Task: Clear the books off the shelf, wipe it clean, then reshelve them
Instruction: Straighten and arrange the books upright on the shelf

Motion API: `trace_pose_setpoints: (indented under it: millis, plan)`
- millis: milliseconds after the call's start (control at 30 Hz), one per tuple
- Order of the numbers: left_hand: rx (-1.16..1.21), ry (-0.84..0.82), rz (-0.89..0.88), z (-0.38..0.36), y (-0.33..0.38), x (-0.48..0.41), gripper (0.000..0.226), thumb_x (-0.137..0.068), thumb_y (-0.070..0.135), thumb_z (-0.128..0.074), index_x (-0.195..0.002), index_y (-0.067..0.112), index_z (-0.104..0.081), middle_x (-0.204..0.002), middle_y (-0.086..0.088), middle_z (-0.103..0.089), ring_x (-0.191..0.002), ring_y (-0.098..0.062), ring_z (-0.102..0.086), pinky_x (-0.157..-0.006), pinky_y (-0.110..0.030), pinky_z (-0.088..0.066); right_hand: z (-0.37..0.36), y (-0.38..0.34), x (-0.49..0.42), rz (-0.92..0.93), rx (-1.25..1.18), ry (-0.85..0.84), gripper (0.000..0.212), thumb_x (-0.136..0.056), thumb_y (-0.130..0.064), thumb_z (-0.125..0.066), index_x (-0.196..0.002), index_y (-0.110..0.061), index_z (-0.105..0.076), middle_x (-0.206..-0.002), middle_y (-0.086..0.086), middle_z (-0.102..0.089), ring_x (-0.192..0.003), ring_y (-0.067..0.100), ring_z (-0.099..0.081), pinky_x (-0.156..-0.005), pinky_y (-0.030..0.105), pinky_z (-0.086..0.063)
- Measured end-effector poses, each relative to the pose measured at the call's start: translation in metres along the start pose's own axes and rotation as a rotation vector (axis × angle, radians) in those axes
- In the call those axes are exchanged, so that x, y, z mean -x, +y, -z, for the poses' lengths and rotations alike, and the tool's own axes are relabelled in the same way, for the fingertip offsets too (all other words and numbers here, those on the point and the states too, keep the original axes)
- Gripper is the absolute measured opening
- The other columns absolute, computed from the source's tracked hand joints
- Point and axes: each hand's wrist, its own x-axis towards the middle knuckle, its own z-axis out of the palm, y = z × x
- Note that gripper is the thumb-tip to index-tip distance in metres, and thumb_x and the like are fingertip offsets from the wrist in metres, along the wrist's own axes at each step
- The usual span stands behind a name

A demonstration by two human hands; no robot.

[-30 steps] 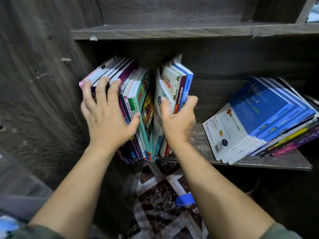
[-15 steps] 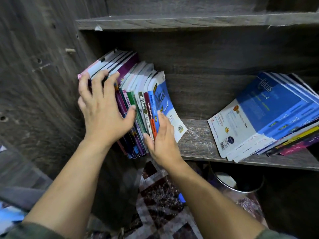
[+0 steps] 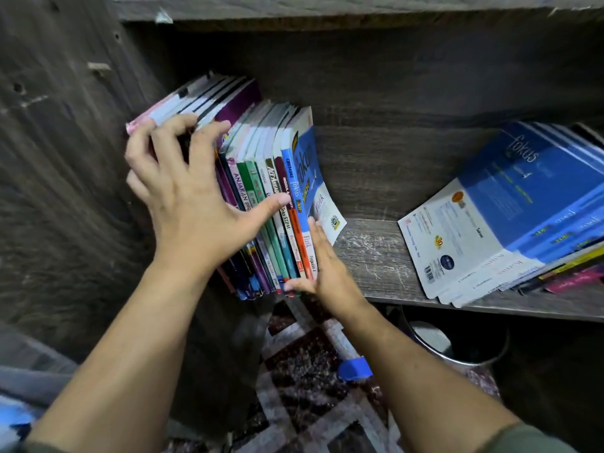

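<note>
Plainly the job is somewhere in the middle, and which half is hard to say. All the books in view are on the shelf (image 3: 376,256): an upright row of books (image 3: 261,178) at centre left of the frame, pushed against the side wall (image 3: 65,158), and a slanted pile (image 3: 510,207) leaning at the right edge. Bare board lies between them, marked with pale scuffs or streaks; I cannot tell whether that is dust or the trace of a wipe. No cloth shows anywhere.

The left grip (image 3: 192,204) is released and spread flat over the spines at the left of the row, fingertips reaching the top edges and thumb stretched across the spines. The right grip (image 3: 327,276) is also released, its straight fingers laid along the side of the outermost blue book (image 3: 307,165) at the row's lower right, thumb at the foot of the spines.

Both press the row together, which would suit either squaring books just put back or gathering them to lift out. If this is clearing, nearly everything remains. If it is reshelving, what is left looks like standing up the slanted pile. Below the shelf, at lower right, sits a bin (image 3: 457,358) on the patterned floor (image 3: 310,387).
</note>
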Motion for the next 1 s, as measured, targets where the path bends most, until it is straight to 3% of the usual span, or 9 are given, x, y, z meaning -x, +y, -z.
trace_pose_setpoints:
  millis: [133, 200, 333, 500, 600, 700, 833, 900, 1000]
  plan:
    - [-0.031, -0.034, -0.009, 0.002, -0.002, -0.001, 0.102, -0.049, 0.079, -0.074, -0.132, 0.026, -0.047, -0.142, -0.011, -0.035, -0.136, -0.039, -0.022, -0.104, -0.05, -0.023, 0.005, 0.008, -0.002, 0.008, 0.076, -0.074, 0.12, -0.069, -0.053, -0.078, -0.128, -0.067, 0.025, -0.161, -0.007, 0.015, -0.14, 0.001, 0.0, -0.117, 0.039, -0.017]
    - [-0.05, -0.06, -0.009, 0.002, -0.001, -0.001, 0.104, -0.046, 0.077, -0.077, -0.132, 0.028, -0.046, -0.144, -0.012, -0.032, -0.137, -0.039, -0.019, -0.105, -0.053, -0.022, 0.006, 0.011, -0.001, -0.033, 0.154, -0.136, 0.127, -0.07, -0.05, -0.08, -0.128, -0.063, 0.032, -0.161, -0.003, 0.017, -0.147, 0.011, 0.002, -0.118, 0.047, -0.02]
    - [-0.1, -0.107, -0.01, 0.002, 0.001, -0.002, 0.107, -0.041, 0.072, -0.082, -0.132, 0.029, -0.045, -0.147, -0.015, -0.027, -0.14, -0.042, -0.013, -0.105, -0.06, -0.02, 0.005, 0.008, 0.001, -0.17, 0.292, -0.15, 0.141, -0.067, -0.03, -0.086, -0.129, -0.058, 0.038, -0.163, 0.002, -0.003, -0.14, 0.03, -0.035, -0.108, 0.05, -0.038]
    - [-0.121, -0.126, -0.005, 0.003, 0.007, -0.003, 0.102, -0.037, 0.066, -0.086, -0.126, 0.033, -0.05, -0.147, -0.012, -0.026, -0.139, -0.041, -0.013, -0.105, -0.059, -0.02, 0.009, 0.006, 0.004, -0.194, 0.259, -0.082, 0.136, -0.065, -0.024, -0.088, -0.139, -0.059, 0.02, -0.157, -0.003, -0.03, -0.134, 0.023, -0.044, -0.109, 0.04, -0.038]
    - [-0.134, -0.137, -0.015, 0.005, 0.007, -0.003, 0.097, -0.036, 0.065, -0.086, -0.122, 0.033, -0.053, -0.147, -0.01, -0.025, -0.138, -0.04, -0.013, -0.105, -0.057, -0.019, 0.028, -0.002, -0.004, -0.263, 0.171, -0.166, 0.134, -0.065, -0.017, -0.088, -0.144, -0.055, 0.013, -0.15, 0.002, -0.042, -0.129, 0.023, -0.049, -0.108, 0.04, -0.038]
    - [-0.144, -0.146, -0.029, 0.006, 0.006, -0.002, 0.095, -0.038, 0.06, -0.088, -0.121, 0.034, -0.053, -0.147, -0.009, -0.022, -0.137, -0.037, -0.009, -0.105, -0.057, -0.018, 0.053, -0.01, -0.02, -0.302, 0.222, -0.295, 0.113, -0.077, -0.016, -0.077, -0.151, -0.046, 0.003, -0.154, 0.0, -0.031, -0.136, 0.026, -0.038, -0.114, 0.041, -0.032]
    - [-0.151, -0.156, -0.036, 0.004, 0.004, 0.0, 0.096, -0.038, 0.058, -0.089, -0.124, 0.034, -0.053, -0.149, -0.008, -0.02, -0.136, -0.028, -0.004, -0.103, -0.057, -0.019, 0.054, 0.003, -0.045, -0.316, 0.541, -0.02, 0.056, -0.093, -0.023, -0.05, -0.146, -0.032, -0.032, -0.144, 0.01, -0.043, -0.126, 0.034, -0.046, -0.102, 0.044, -0.043]
    - [-0.16, -0.158, -0.039, 0.003, 0.003, 0.002, 0.099, -0.037, 0.058, -0.089, -0.125, 0.033, -0.052, -0.15, -0.008, -0.019, -0.137, -0.027, -0.003, -0.103, -0.056, -0.02, 0.044, 0.013, -0.055, -0.387, 0.534, 0.018, 0.059, -0.095, -0.024, -0.048, -0.15, -0.026, -0.025, -0.147, 0.014, -0.038, -0.131, 0.035, -0.042, -0.105, 0.044, -0.039]
    - [-0.159, -0.145, -0.053, 0.001, 0.005, 0.006, 0.101, -0.037, 0.058, -0.089, -0.127, 0.032, -0.05, -0.15, -0.01, -0.019, -0.138, -0.027, -0.002, -0.102, -0.055, -0.02, 0.025, 0.026, -0.06, -0.471, 0.198, -0.087, 0.082, -0.09, -0.026, -0.055, -0.152, -0.04, -0.003, -0.158, 0.005, -0.026, -0.142, 0.03, -0.029, -0.116, 0.048, -0.025]
